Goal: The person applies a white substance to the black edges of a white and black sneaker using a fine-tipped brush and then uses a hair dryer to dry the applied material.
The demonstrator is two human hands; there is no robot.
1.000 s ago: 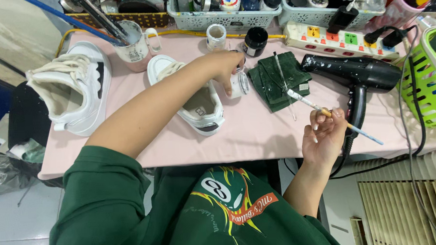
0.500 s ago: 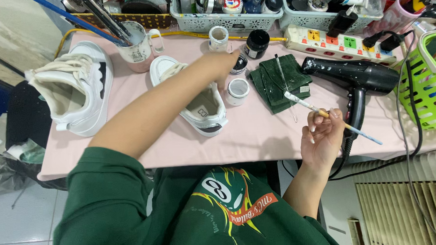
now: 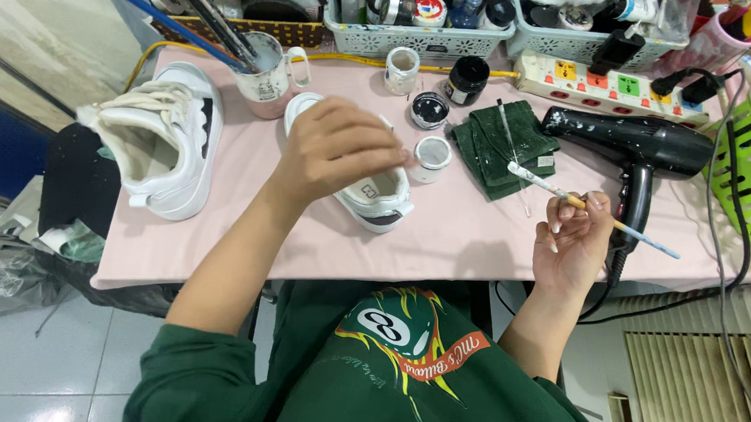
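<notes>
Pink table is pretty cluttered — left hand curls over the white sneaker near the middle, right hand pinches a thin brush — I'd pin that shoe down firmly before painting.

Glossy black plastic hairdryer, paint-speckled

L hand over white shoe on pink bench; R hand grips brush, tip near green cloth. Dryer just beside.
</notes>
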